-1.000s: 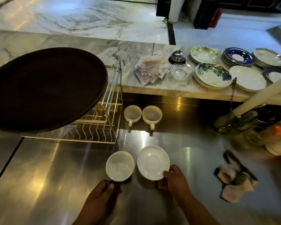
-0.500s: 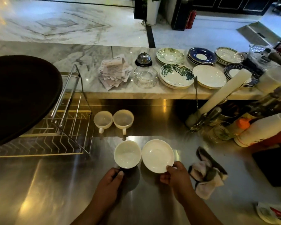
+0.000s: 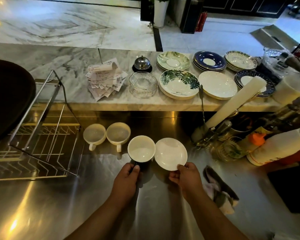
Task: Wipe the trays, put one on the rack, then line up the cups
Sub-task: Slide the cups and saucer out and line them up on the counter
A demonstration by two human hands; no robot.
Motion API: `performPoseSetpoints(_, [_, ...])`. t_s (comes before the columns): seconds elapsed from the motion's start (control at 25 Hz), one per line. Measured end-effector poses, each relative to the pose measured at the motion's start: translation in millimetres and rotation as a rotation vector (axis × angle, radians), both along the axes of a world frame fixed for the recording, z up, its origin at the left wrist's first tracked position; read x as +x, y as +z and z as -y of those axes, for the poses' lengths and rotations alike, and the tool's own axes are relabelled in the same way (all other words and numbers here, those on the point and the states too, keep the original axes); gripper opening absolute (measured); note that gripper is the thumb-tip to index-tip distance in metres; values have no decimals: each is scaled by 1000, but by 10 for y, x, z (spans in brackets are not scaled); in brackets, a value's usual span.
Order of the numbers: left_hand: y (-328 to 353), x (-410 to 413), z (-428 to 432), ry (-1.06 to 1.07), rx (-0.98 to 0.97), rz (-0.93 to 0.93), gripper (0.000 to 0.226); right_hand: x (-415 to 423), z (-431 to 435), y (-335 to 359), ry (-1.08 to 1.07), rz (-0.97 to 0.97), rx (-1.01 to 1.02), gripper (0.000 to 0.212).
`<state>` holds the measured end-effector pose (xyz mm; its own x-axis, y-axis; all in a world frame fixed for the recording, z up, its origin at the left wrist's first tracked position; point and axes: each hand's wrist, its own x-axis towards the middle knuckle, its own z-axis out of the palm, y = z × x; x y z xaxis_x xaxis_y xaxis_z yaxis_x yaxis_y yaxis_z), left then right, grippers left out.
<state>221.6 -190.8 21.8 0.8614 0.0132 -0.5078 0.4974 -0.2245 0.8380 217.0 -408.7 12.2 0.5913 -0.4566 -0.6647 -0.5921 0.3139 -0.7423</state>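
Observation:
My left hand point(image 3: 127, 179) grips the handle of a dark cup with a white inside point(image 3: 141, 149), held just right of two pale cups point(image 3: 94, 134) point(image 3: 118, 133) that stand side by side, handles toward me. My right hand point(image 3: 185, 177) pinches the near rim of a white saucer point(image 3: 171, 153), tilted and touching the dark cup's right side. A dark round tray point(image 3: 9, 97) rests on the wire rack point(image 3: 40, 135) at the left, cut off by the frame edge.
A crumpled cloth point(image 3: 218, 191) lies right of my right hand on the steel counter point(image 3: 42, 205). Bottles and jars point(image 3: 267, 146) crowd the right side. The marble ledge holds stacked plates point(image 3: 178, 84), a glass dish point(image 3: 143, 84), a bell point(image 3: 142, 63) and paper slips point(image 3: 106, 78).
Both hands have carried the dark cup and the saucer away from me, close to the two pale cups. The view has swung right, so the tray and rack sit further left.

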Motion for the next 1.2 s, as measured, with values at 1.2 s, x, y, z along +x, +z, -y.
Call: performPoseSetpoints(1.2, [-498, 698, 394, 174, -132, 33, 17, 855, 52, -435, -114, 16, 98, 19])
